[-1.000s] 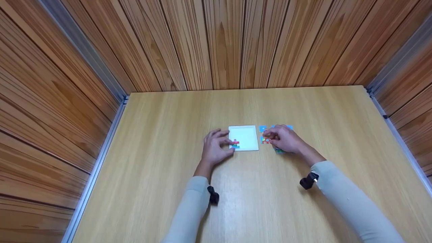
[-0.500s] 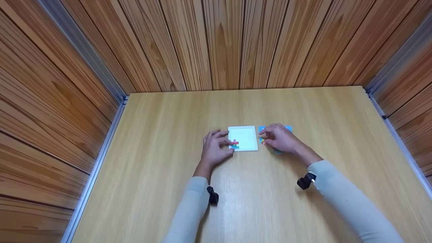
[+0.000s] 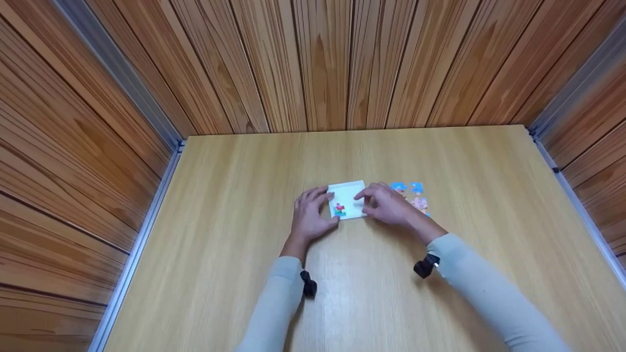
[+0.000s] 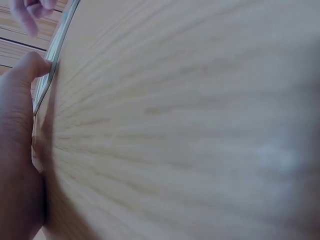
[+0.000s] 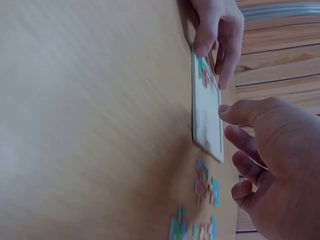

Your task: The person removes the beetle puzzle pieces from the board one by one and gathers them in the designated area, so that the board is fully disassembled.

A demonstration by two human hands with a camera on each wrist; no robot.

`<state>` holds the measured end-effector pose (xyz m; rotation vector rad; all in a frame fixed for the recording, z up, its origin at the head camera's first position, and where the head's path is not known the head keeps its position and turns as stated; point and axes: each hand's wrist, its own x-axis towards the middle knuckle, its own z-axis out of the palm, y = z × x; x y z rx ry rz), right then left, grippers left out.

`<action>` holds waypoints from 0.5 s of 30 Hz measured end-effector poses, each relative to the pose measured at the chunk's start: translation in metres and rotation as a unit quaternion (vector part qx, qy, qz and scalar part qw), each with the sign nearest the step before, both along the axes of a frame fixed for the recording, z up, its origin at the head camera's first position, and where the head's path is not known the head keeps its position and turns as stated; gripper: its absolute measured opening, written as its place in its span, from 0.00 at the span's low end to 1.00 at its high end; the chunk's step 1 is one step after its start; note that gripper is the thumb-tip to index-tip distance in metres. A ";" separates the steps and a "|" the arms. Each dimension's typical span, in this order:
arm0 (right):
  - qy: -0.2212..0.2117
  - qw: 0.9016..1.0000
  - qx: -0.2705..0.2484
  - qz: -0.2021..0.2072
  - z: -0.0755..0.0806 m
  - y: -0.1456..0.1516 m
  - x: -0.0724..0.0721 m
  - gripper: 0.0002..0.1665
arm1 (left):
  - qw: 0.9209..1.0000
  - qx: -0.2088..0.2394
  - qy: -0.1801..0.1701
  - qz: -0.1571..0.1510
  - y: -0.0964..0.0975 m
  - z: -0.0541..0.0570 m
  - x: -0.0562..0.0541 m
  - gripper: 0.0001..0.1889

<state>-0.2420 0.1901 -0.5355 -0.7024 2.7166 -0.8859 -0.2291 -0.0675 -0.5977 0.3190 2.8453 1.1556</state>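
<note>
A white square puzzle tray lies slightly turned on the table, with a small red, green and blue patch of jigsaw puzzle in its near left corner. Holding the tray by its left side is my left hand, thumb at the near edge and fingers towards the far edge. My right hand is over the tray's right side, fingers loosely bent. In the right wrist view no piece shows between its thumb and fingers. Several loose puzzle pieces lie right of the tray, some hidden by the right hand.
The wooden table extends around the tray on all sides. Plank walls stand behind and to both sides, with metal rails along the side edges. Black wrist cameras sit at both sleeves.
My right hand has moved left from the loose pieces to the tray's right side, uncovering some pieces. The tray has turned a little and its right edge sits farther left. The left hand stays put.
</note>
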 end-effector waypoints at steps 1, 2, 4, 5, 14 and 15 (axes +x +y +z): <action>0.004 1.000 -0.001 0.002 -0.001 -0.003 0.000 0.20 | 1.000 -0.006 0.000 -0.002 0.000 0.000 0.000 0.38; 0.005 1.000 -0.003 0.004 -0.002 -0.006 0.000 0.20 | 1.000 -0.010 0.002 -0.004 0.000 0.000 -0.001 0.38; 0.008 1.000 -0.005 0.006 -0.003 -0.011 0.001 0.20 | 1.000 -0.017 0.003 -0.007 0.000 -0.001 -0.001 0.38; 0.010 1.000 -0.006 0.008 -0.005 -0.013 0.001 0.20 | 1.000 -0.020 0.003 -0.009 0.000 -0.001 -0.001 0.38; -0.005 1.000 -0.012 0.018 -0.012 -0.028 0.001 0.25 | 0.998 -0.045 -0.005 -0.031 -0.001 0.001 -0.002 0.42; -0.013 1.000 -0.011 0.016 -0.012 -0.029 0.001 0.25 | 0.998 -0.047 -0.007 -0.033 -0.001 0.001 -0.002 0.42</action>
